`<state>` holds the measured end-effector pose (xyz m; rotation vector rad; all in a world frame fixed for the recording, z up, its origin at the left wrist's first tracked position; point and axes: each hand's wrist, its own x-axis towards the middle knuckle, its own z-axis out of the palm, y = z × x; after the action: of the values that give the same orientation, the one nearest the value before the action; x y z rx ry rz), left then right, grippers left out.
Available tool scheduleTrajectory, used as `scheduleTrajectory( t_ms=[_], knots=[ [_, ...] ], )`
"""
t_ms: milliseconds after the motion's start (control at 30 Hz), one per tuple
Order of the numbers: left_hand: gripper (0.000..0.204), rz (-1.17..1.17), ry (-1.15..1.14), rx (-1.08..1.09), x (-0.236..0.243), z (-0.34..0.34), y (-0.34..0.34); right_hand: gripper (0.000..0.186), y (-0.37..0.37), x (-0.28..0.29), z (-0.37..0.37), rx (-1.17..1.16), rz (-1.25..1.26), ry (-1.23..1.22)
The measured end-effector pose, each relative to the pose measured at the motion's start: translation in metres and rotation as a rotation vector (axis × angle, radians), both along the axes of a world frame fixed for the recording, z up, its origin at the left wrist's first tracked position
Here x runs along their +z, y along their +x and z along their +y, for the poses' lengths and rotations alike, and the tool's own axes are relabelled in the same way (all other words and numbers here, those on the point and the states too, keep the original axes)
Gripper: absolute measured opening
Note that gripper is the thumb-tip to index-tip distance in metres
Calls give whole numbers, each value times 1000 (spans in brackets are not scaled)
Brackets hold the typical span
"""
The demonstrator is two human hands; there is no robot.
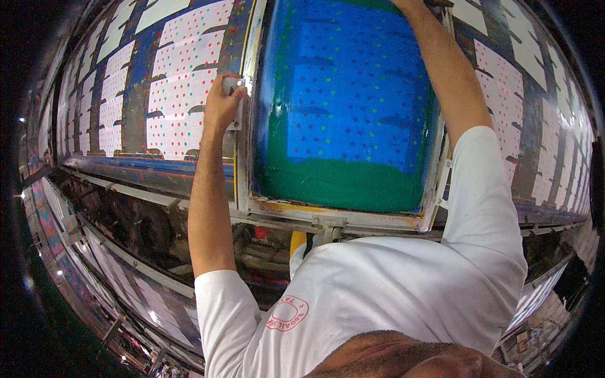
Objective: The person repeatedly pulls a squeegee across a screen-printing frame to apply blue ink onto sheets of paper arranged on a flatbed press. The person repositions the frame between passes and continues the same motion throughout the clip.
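A screen printing frame [250, 164] with pale metal edges lies on the long table before me. Its mesh [353, 82] looks blue with small dots, and a dark green band [340, 183] runs around the sides and near end. My left hand [224, 104] is closed around a whitish handle [230, 84] on the frame's left edge. Across the frame's far right corner reaches my right arm. Only the wrist end of my right hand [408, 5] shows at the top edge, with its fingers out of sight.
White fabric pieces printed with red and green dots [186, 82] lie left of the frame. More dotted pieces [501, 94] lie to its right. A metal rail [142, 194] runs along the table's near side. Another table with pale pieces [120, 264] stands at lower left.
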<state>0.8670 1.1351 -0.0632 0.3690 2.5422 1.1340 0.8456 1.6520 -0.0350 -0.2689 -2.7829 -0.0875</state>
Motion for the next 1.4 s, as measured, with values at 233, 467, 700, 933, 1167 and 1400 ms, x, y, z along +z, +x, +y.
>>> scheduleTrajectory(
  t_ms=[233, 467, 700, 933, 1167, 1400],
  knots=[
    [36, -67, 107, 27, 2, -1, 2, 25, 2, 16, 5, 142, -227, -32],
    [40, 38, 25, -34, -1, -2, -3, 25, 112, 32, -91, 99, -438, -123],
    [51, 174, -96, -49, -6, 0, -7, 38, 275, 60, -229, 86, -561, -176],
    [54, 218, -111, -67, -17, 0, -15, 48, 391, 83, -338, -52, -581, -296],
    [49, 171, -81, -32, -12, 6, -13, 49, 398, 83, -340, -54, -521, -322],
    [57, 144, -58, 2, -22, 5, -21, 42, 410, 83, -341, 7, -527, -285]
  ],
)
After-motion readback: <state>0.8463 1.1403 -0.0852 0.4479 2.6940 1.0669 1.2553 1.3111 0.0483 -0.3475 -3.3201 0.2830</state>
